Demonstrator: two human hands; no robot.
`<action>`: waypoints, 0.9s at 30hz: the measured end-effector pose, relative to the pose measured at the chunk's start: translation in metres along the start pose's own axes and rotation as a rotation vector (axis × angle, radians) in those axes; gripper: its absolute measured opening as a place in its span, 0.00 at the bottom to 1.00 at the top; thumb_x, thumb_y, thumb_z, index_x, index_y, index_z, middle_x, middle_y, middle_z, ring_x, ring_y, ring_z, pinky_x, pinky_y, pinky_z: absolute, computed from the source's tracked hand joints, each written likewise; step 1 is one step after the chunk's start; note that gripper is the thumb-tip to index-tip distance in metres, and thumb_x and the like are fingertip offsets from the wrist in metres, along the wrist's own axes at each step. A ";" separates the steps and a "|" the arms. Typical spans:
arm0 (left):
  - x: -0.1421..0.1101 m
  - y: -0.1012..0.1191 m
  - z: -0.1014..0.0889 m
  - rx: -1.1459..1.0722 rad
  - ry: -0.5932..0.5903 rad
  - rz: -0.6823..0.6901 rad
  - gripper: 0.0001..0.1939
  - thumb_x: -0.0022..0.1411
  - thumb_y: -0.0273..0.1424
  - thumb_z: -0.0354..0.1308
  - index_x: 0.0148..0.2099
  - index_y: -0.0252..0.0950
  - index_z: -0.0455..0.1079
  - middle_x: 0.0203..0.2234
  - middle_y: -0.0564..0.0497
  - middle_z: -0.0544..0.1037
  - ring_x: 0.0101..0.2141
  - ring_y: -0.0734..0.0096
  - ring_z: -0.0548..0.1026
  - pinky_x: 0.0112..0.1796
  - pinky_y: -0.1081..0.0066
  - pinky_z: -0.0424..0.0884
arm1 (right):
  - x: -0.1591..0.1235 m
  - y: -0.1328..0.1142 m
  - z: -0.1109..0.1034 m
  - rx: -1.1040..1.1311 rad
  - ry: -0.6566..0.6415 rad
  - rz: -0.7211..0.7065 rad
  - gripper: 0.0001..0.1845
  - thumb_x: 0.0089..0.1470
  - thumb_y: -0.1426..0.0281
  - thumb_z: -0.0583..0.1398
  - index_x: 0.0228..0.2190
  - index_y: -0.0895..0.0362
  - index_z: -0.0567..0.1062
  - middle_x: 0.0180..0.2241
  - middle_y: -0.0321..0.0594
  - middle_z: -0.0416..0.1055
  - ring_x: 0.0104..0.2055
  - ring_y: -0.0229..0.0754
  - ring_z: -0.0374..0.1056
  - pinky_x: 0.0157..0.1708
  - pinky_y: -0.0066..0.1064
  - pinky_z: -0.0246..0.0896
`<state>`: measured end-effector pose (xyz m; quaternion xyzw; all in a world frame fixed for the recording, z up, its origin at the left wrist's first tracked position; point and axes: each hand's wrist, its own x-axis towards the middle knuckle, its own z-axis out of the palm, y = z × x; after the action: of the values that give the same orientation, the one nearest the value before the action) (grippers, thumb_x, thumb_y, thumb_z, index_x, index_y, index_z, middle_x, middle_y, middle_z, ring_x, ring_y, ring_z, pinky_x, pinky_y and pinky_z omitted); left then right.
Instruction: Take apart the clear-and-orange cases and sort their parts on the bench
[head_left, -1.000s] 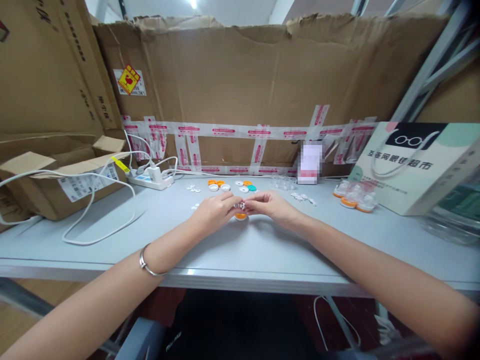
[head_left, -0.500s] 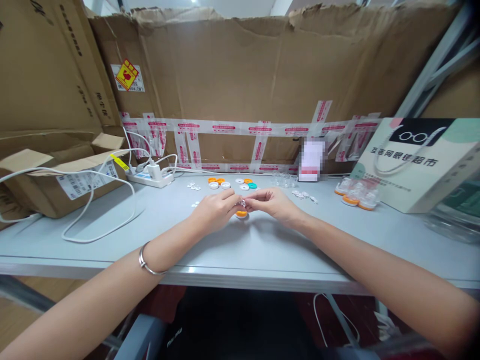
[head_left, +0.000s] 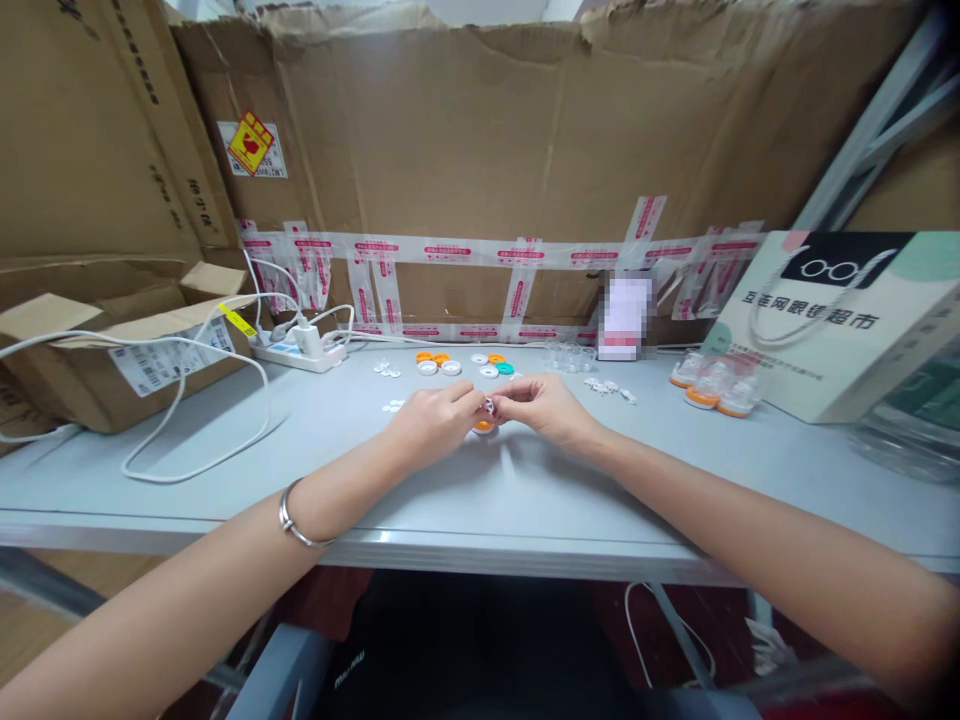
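Observation:
My left hand [head_left: 439, 420] and my right hand [head_left: 551, 410] meet over the table, fingertips pinched from both sides on a small white plastic part [head_left: 490, 405]. Its exact shape is too small to make out. Just below the fingers sits an orange and white round cap [head_left: 484, 427], partly covered by my left hand. Behind the hands lie round rings and caps in orange [head_left: 433, 358], white [head_left: 451, 368] and green [head_left: 504, 369]. Small white parts [head_left: 609, 388] are scattered to the right of my right hand, and small white discs [head_left: 392, 406] beside my left.
Clear cups [head_left: 570, 357] and a propped phone [head_left: 625, 315] stand at the back. Assembled clear-topped pieces [head_left: 720, 390] sit by a paper bag [head_left: 817, 330] on the right. At left are a power strip [head_left: 300, 350], a looping white cable [head_left: 266, 400] and an open carton [head_left: 97, 345].
Both hands stay almost in place; the white part between the fingertips appears slightly turned. The camera view has shifted a little.

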<state>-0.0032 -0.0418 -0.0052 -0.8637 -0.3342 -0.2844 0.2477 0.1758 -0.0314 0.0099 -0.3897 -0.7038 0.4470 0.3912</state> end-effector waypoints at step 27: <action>0.000 0.003 -0.002 -0.035 0.003 -0.064 0.12 0.63 0.33 0.47 0.35 0.34 0.69 0.26 0.50 0.73 0.23 0.73 0.71 0.20 0.76 0.60 | 0.002 0.002 0.006 0.162 0.049 0.088 0.08 0.38 0.71 0.61 0.25 0.61 0.78 0.20 0.37 0.73 0.24 0.34 0.68 0.31 0.29 0.65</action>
<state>-0.0021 -0.0446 -0.0047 -0.8565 -0.3560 -0.2992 0.2237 0.1705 -0.0312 0.0070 -0.3981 -0.6376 0.5098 0.4184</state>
